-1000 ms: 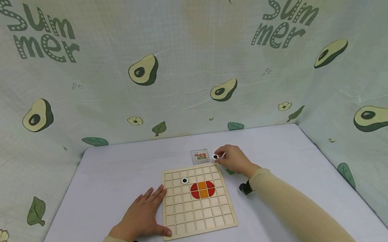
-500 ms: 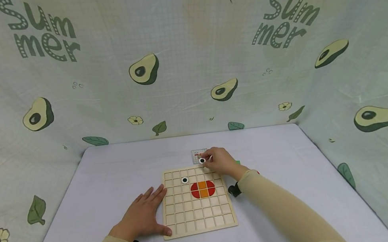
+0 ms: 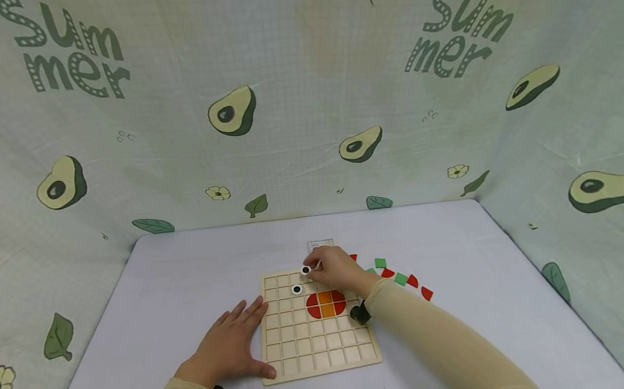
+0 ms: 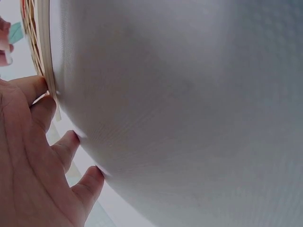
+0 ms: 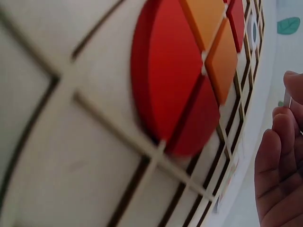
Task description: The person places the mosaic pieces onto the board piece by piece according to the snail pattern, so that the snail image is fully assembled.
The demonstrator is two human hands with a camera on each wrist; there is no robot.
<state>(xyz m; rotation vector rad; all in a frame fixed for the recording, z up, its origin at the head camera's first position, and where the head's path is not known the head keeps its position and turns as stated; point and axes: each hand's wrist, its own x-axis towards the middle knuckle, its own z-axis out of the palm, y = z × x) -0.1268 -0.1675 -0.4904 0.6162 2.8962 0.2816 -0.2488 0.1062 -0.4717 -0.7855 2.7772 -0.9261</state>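
Observation:
A square wooden grid board [image 3: 289, 351] lies on the white table. Set in its cells are a white disc with a black dot [image 3: 297, 290], red quarter-round tiles [image 3: 313, 306] and orange square tiles [image 3: 327, 304]. My right hand [image 3: 334, 269] pinches a second white disc with a black dot [image 3: 306, 270] over the board's far edge. In the right wrist view only a thin pale edge shows between the fingertips. My left hand [image 3: 228, 348] lies spread at the board's left edge, its thumb on the near left corner; the left wrist view shows its fingers [image 4: 64, 149] against the table.
Right of the board lie several loose tiles, among them a green square tile [image 3: 380, 263] and a red quarter-round tile [image 3: 427, 293]. Behind the board a small picture card [image 3: 317, 244] is partly hidden by my right hand. A patterned cloth [image 3: 300, 93] hangs behind the table.
My right hand has moved left with the white disc, from beside the card to over the board's far edge. Loose tiles on the right have come into view. The left hand has stayed put.

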